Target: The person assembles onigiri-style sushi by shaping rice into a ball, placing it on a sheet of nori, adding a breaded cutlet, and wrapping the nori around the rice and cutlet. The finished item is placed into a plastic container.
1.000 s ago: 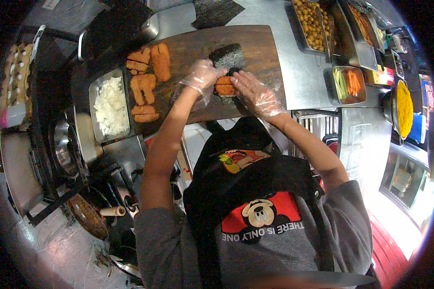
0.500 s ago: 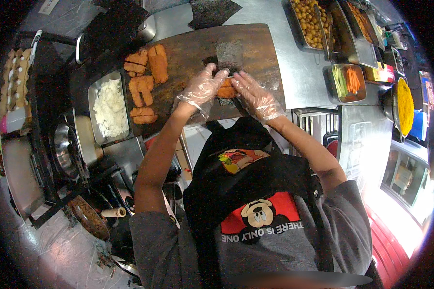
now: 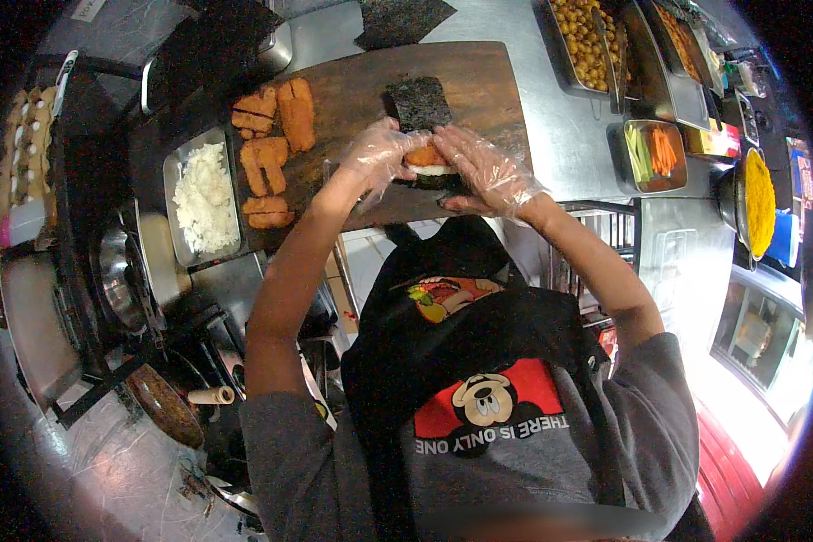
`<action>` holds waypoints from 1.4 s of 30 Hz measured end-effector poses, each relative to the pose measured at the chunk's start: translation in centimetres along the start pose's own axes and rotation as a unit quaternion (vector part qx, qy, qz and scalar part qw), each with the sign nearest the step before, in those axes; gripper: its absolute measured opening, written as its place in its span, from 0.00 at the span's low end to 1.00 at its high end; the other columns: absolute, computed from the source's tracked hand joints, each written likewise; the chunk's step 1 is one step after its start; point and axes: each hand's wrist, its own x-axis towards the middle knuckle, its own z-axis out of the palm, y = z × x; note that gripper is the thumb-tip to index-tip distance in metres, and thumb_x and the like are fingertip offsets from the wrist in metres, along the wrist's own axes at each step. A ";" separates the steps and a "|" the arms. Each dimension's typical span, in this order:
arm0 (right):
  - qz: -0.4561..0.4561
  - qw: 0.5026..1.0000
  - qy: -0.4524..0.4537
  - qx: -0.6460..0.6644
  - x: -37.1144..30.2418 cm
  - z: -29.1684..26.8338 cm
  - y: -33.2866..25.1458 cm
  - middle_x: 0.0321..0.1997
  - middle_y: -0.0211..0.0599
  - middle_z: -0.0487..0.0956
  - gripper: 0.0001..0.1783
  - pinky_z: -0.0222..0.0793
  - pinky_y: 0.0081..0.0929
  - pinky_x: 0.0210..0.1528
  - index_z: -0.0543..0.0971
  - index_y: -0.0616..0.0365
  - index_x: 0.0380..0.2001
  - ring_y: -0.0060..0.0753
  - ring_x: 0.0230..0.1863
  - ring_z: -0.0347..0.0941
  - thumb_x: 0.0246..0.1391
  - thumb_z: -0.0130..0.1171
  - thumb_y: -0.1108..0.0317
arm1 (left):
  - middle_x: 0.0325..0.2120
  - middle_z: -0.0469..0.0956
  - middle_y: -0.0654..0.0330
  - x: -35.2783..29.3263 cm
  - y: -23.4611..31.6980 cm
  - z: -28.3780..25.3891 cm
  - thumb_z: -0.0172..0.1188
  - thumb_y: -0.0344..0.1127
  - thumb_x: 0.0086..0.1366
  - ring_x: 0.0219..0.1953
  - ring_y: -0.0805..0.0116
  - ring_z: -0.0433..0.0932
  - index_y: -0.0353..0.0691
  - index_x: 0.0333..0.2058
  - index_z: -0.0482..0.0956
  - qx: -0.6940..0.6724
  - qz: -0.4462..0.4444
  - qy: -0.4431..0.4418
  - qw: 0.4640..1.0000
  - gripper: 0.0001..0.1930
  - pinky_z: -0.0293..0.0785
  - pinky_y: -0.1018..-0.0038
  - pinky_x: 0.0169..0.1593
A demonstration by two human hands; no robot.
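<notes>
On the wooden cutting board (image 3: 352, 86), my gloved left hand (image 3: 376, 155) and gloved right hand (image 3: 484, 170) close in from both sides on a nori roll (image 3: 431, 169). An orange fried cutlet piece shows at its middle, white rice along its near edge and dark nori below that. My right thumb lies at the near side, the fingers over the far side; my left fingertips press at the left end. Beyond my hands a flat nori flap (image 3: 419, 102) stretches away. Both hands wear clear plastic gloves; the roll's ends are hidden under them.
Breaded cutlet pieces (image 3: 266, 167) lie on the board's left. Beside them stands a metal tray of white rice (image 3: 205, 200). Nori sheets (image 3: 401, 22) rest beyond the board. To the right are a tray of vegetable sticks (image 3: 653, 155) and a tray of small round brown food (image 3: 584, 41).
My hands have closed in around the roll, the right one turning with its thumb at the near side. White rice and dark nori now show along the near edge; the far nori looks darker.
</notes>
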 end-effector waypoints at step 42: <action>0.176 0.913 -0.320 0.180 8.9 -5.6 4.9 0.40 0.41 0.84 0.31 0.72 0.37 0.45 0.74 0.36 0.62 0.40 0.39 0.78 0.55 0.64 0.46 | 0.42 0.83 0.48 -1.4 0.7 0.1 0.62 0.42 0.65 0.46 0.52 0.81 0.39 0.46 0.84 0.400 0.250 0.091 0.877 0.16 0.75 0.64 0.51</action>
